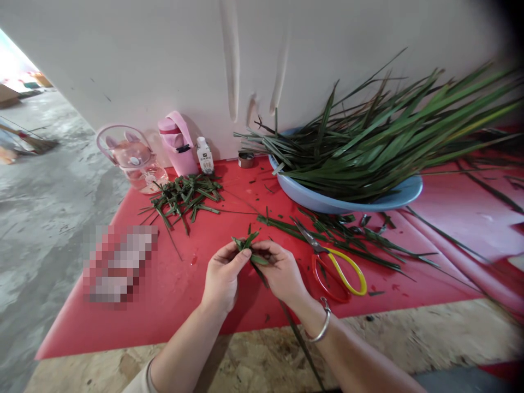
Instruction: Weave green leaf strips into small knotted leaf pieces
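Note:
Between my two hands is a small folded piece of green leaf [248,243], with short ends sticking out at the top. My left hand [225,270] pinches it from the left, thumb across its front. From the right, my right hand [282,267] grips the same piece, fingers closed; a bracelet circles that wrist. One long leaf strip [301,338] trails down from the hands over the table's front edge. Just right of my right hand lie scissors [327,259] with one red and one yellow handle, blades pointing up and left.
A blue basin [352,204] heaped with long green leaves [368,142] stands at the back right. Loose strips [360,240] lie before it. At the back left are a pile of folded leaf pieces [184,196], a clear bottle [139,164], a pink bottle [178,144], a white carton [204,155] and a tin [246,159].

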